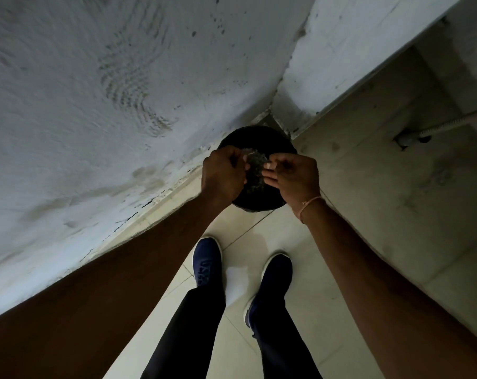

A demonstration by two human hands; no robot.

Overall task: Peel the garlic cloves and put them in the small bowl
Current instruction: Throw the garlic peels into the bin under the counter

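My left hand (223,173) and my right hand (294,177) are held close together over a round black bin (256,135) on the floor. Between them is a pale, papery clump that looks like garlic peels (255,170). The curled fingers of my left hand hold the clump from the left. From the right, the thumb and fingertips of my right hand pinch at it. The light is dim and the clump is blurred. No garlic cloves and no small bowl are in view.
The bin stands in a corner between a rough white wall (95,91) on the left and a white ledge (341,64). My two blue shoes (207,261) stand on pale floor tiles (382,214). A corrugated hose (450,124) lies at the right.
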